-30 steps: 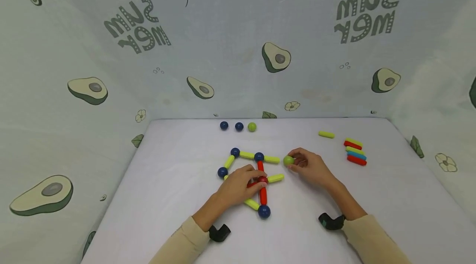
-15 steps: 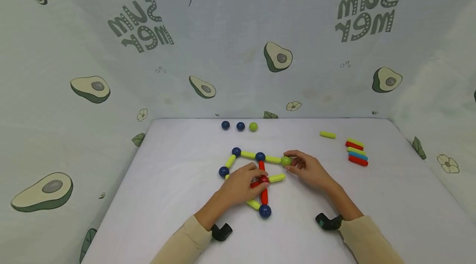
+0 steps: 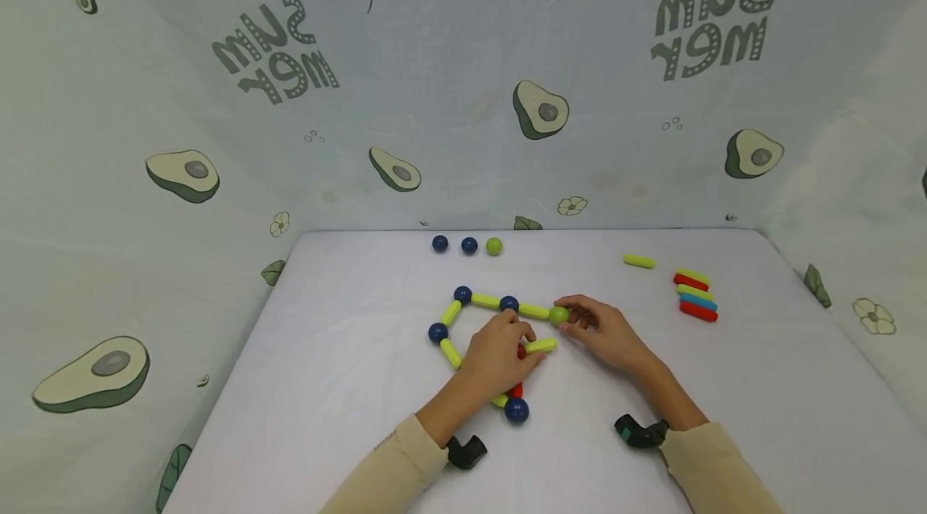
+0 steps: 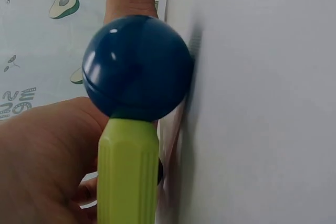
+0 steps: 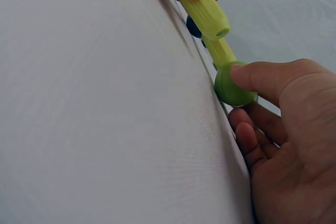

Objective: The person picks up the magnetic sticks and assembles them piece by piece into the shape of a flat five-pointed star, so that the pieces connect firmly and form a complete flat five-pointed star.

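A flat figure of magnetic sticks and balls lies on the table, with blue balls (image 3: 438, 333) at corners. My right hand (image 3: 608, 339) pinches a green ball (image 3: 558, 316) between thumb and fingers; the ball touches the end of an upper yellow-green stick (image 3: 534, 311). My left hand (image 3: 496, 355) reaches over the figure and pinches a lower yellow-green stick (image 3: 541, 345) near the red ball (image 3: 521, 351). That stick's outer end is free. The left hand covers most of the red sticks; one red stick (image 3: 517, 391) shows above the lowest blue ball (image 3: 517, 411).
Two loose blue balls (image 3: 469, 245) and a green ball (image 3: 494, 246) stand in a row at the back. To the right lie a single yellow-green stick (image 3: 640, 261) and a stack-like row of yellow-green, red and blue sticks (image 3: 698, 302). A printed cloth (image 3: 463, 55) hangs behind.
My right hand has brought the green ball left onto the end of the upper yellow-green stick. My left hand has shifted right from the red ball to the lower yellow-green stick.
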